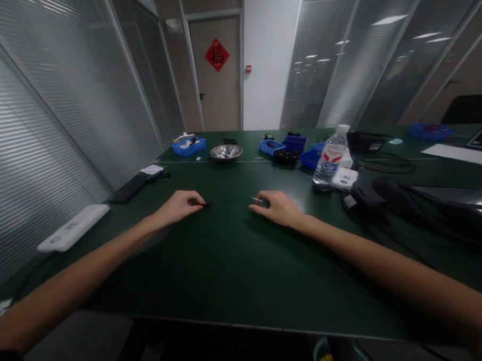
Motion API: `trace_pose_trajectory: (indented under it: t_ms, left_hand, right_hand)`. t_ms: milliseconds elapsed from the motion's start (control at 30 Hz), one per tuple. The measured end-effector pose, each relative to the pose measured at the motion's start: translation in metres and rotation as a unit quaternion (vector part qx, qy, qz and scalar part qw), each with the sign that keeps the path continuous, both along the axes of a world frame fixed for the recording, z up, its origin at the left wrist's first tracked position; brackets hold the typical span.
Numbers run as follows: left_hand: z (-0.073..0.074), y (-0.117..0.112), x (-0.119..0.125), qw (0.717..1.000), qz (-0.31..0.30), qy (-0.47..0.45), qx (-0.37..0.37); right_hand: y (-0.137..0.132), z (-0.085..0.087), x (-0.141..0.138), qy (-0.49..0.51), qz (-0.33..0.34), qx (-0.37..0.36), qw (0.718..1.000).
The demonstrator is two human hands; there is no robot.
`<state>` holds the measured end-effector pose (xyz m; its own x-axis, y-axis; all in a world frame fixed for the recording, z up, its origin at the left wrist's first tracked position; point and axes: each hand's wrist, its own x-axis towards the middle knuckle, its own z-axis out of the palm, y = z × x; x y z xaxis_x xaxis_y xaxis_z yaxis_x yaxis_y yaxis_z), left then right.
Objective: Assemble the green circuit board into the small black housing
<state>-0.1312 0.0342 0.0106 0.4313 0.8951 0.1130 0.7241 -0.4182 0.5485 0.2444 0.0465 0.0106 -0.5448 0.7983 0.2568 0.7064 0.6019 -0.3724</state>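
Note:
Both my arms reach out over a dark green table [229, 265]. My left hand [181, 205] rests on the table with its fingers curled, pinching a small dark part [204, 204] at the fingertips. My right hand [276, 207] lies a short way to the right, fingers closed on a thin silver pin-like piece [256, 200] that sticks out to the left. The two hands are apart, with bare table between them.
Further back stand a metal bowl [225, 152], several blue trays [188, 146], and a water bottle [330, 154]. A white device [73, 227] and a black phone [127, 189] lie at the left edge. Black bags and cables [384, 200] crowd the right side.

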Motion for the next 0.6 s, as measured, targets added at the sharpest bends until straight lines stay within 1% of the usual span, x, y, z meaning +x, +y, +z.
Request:
trace_pose_trajectory:
  t_ms: [67,100,133,200,267,367,600]
  left_hand:
    - [-0.004,-0.014,0.053,0.991,-0.117,-0.070,-0.007]
    - [-0.006,-0.020,0.076,0.982,-0.162,-0.097,-0.014]
    - [-0.008,-0.025,0.094,0.974,-0.186,-0.126,-0.014]
    - [-0.012,-0.031,0.116,0.965,-0.206,-0.159,-0.023]
    - [-0.015,-0.033,0.123,0.962,-0.205,-0.178,-0.032]
    - [-0.016,-0.034,0.120,0.962,-0.191,-0.190,-0.029]
    - [-0.014,-0.035,0.118,0.970,-0.177,-0.165,-0.007]
  right_hand:
    - [-0.021,-0.001,-0.004,0.032,0.052,-0.016,0.998]
    - [-0.031,-0.002,-0.005,0.041,0.086,-0.017,0.995]
    - [-0.040,-0.004,-0.005,0.049,0.111,-0.015,0.993]
    - [-0.052,-0.006,-0.003,0.050,0.136,-0.014,0.989]
    - [-0.057,-0.009,-0.001,0.055,0.140,-0.011,0.989]
    - [-0.055,-0.010,0.000,0.064,0.144,-0.003,0.988]
    - [-0.056,-0.010,-0.003,0.063,0.159,0.012,0.985]
